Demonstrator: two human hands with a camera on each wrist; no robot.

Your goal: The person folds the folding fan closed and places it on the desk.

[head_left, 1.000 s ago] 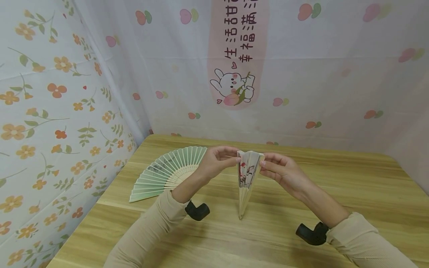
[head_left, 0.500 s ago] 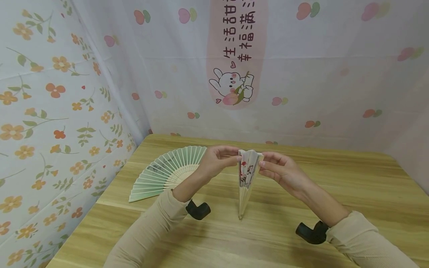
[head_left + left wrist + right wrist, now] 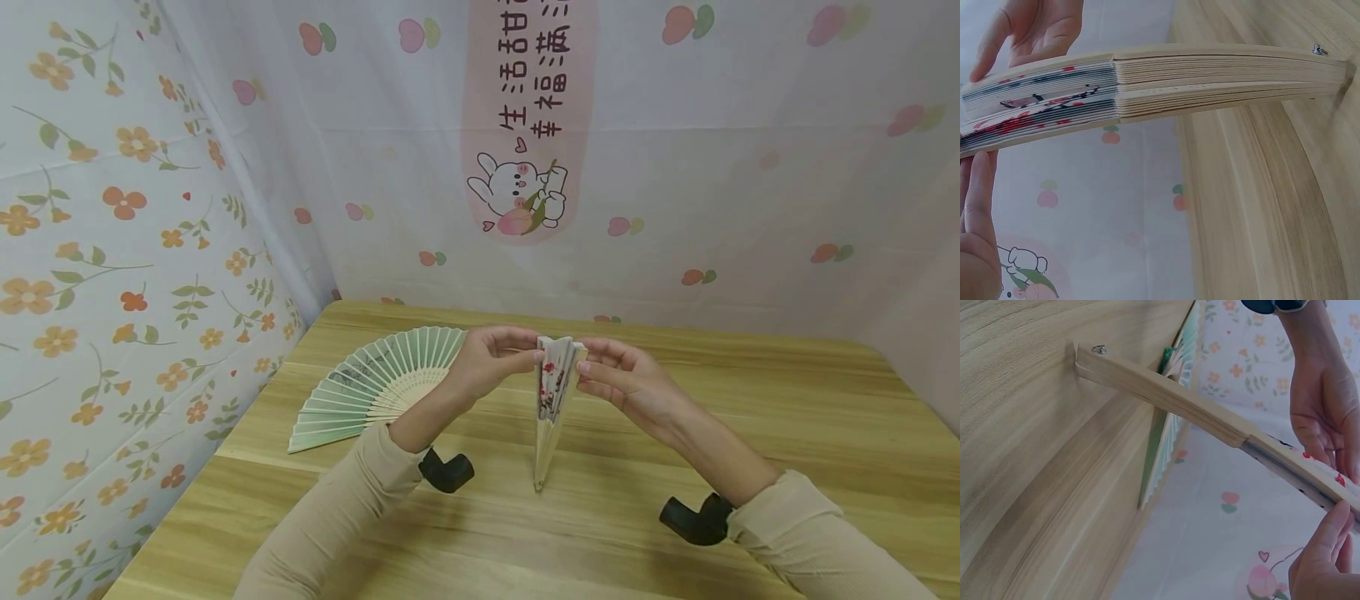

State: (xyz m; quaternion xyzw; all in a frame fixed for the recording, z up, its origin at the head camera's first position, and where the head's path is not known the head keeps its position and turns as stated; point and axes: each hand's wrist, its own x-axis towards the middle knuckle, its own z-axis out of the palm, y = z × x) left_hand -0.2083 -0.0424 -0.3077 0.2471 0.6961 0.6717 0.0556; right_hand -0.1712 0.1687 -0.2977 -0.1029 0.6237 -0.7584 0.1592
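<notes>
A white folding fan (image 3: 553, 387) with red blossom print and pale wooden ribs stands nearly upright, its riveted end down at the tabletop. It is almost folded, with a narrow gap between its pleats in the left wrist view. My left hand (image 3: 489, 364) pinches the top of its left side. Opposite, my right hand (image 3: 633, 382) holds the top of the right side between thumb and fingers. The rib stack (image 3: 1222, 78) shows edge-on in the left wrist view, and a flat wooden outer rib (image 3: 1166, 394) in the right wrist view.
A green folding fan (image 3: 330, 412) lies spread on the wooden table (image 3: 750, 400) at the left, partly hidden behind my left hand and forearm. A patterned cloth (image 3: 375, 167) hangs behind the table, and a floral one (image 3: 135, 250) on the left.
The white fan's two sides have come closer together, so its top is narrower. My right hand has shifted slightly left and my left hand slightly right. The green fan stays put.
</notes>
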